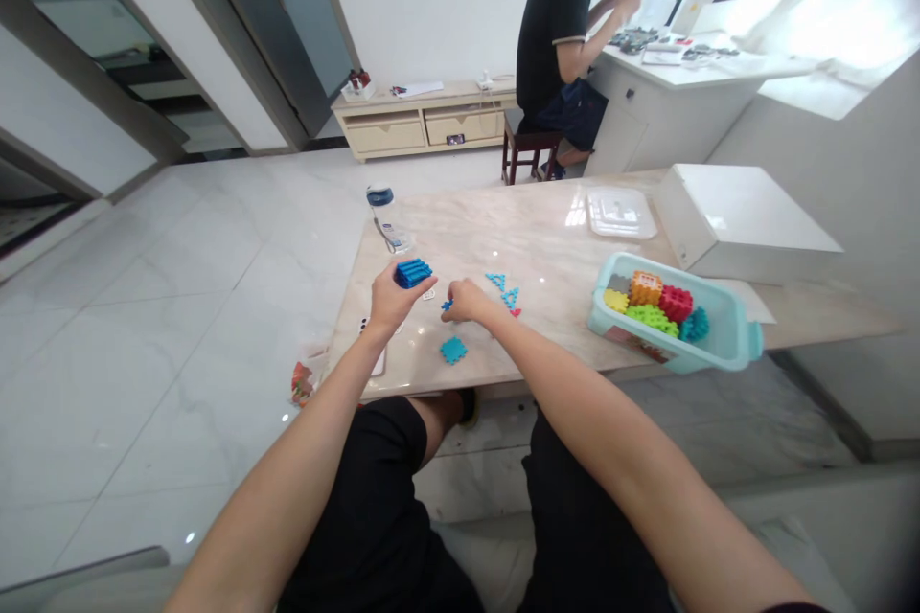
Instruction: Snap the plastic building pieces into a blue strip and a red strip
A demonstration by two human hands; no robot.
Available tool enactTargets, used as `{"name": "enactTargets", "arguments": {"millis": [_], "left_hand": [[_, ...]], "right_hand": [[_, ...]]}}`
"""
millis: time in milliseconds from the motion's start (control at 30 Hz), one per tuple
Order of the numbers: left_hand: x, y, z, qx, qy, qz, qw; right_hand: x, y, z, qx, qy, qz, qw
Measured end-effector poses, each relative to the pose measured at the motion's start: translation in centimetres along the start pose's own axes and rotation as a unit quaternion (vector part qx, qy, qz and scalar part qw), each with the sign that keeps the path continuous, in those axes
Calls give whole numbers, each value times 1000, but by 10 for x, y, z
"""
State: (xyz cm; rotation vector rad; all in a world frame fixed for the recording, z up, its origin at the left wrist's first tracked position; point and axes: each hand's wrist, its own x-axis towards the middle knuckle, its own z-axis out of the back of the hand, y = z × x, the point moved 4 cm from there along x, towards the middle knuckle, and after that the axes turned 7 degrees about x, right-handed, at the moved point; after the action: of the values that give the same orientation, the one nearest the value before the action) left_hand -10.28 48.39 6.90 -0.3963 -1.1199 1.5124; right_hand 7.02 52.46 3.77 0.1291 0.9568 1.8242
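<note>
My left hand [392,299] is closed around a stack of blue toothed building tiles [413,272], held just above the marble table [546,239]. My right hand [466,301] rests on the table with its fingers pinched on a small blue tile [447,305]. A teal square tile [453,350] lies on the table just in front of my right hand. A few light-blue triangle pieces [504,289] and a small red piece lie to the right of that hand.
A teal bin [719,345] with orange, red, green, yellow and teal block clusters stands at the right front edge. Behind it lie a clear lid [619,213] and a white box [740,222]. A water bottle [388,222] lies at the table's left. Another person sits at a far desk.
</note>
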Motion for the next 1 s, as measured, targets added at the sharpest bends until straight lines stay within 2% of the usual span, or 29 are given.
{"name": "enactTargets", "arguments": {"millis": [100, 167, 200, 267, 367, 467, 533, 633, 767, 1000], "left_hand": [[1, -13, -9, 0, 24, -14, 1000], [2, -24, -18, -13, 35, -26, 999], [2, -31, -24, -24, 43, -32, 998], [-2, -46, -39, -49, 74, -44, 995], [-11, -74, -63, -69, 147, -71, 984], [-20, -102, -80, -74, 204, -110, 970], [-23, -116, -84, -76, 209, -130, 966], [-23, -128, -83, -66, 178, -147, 971], [-23, -130, -79, -50, 145, -165, 974], [-24, -125, -77, -38, 155, -173, 972]], "right_hand": [[-13, -29, 34, 61, -12, -25, 998], [-25, -49, 50, 214, -17, -47, 976], [-32, -58, 56, 315, -18, -52, 948], [-45, -72, 66, 496, -11, -40, 867], [-62, -80, 80, 632, 12, 28, 774], [-76, -82, 92, 696, 19, 81, 713], [-83, -81, 98, 717, 20, 94, 690], [-91, -79, 103, 727, 27, 108, 677], [-99, -76, 106, 716, 52, 127, 684], [-104, -77, 104, 692, 78, 137, 705]]}}
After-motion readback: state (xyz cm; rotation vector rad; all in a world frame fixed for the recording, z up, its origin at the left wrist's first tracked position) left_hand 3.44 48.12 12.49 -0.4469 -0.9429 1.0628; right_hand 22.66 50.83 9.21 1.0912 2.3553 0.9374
